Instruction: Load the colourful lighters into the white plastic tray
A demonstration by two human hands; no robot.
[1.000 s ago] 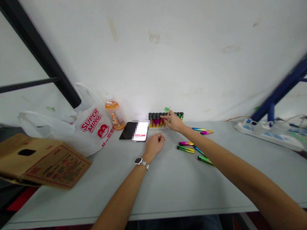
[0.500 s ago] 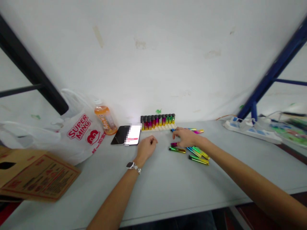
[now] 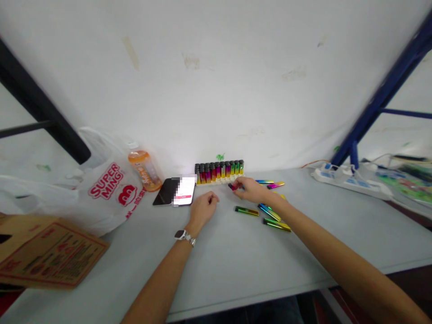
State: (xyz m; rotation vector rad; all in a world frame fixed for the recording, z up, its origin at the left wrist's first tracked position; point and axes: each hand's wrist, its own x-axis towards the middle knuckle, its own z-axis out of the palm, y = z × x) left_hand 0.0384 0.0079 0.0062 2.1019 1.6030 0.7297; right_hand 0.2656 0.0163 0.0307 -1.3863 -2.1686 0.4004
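While my right fingers (image 3: 243, 189) pinch one lighter (image 3: 232, 186) by its end, it sits just short of the filled rack (image 3: 219, 172) beyond them. Loose lighters (image 3: 246, 210): scattered on the tabletop (image 3: 236, 256) close behind, within easy reach. Left fingers (image 3: 209, 199): curled, empty, resting alongside for steadiness.

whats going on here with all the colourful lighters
A person is at a grey table. Their right hand pinches a small reddish lighter just in front of a row of lighters standing against the wall. The left hand rests loosely curled on the table beside a phone. Several loose lighters lie flat near the right forearm.
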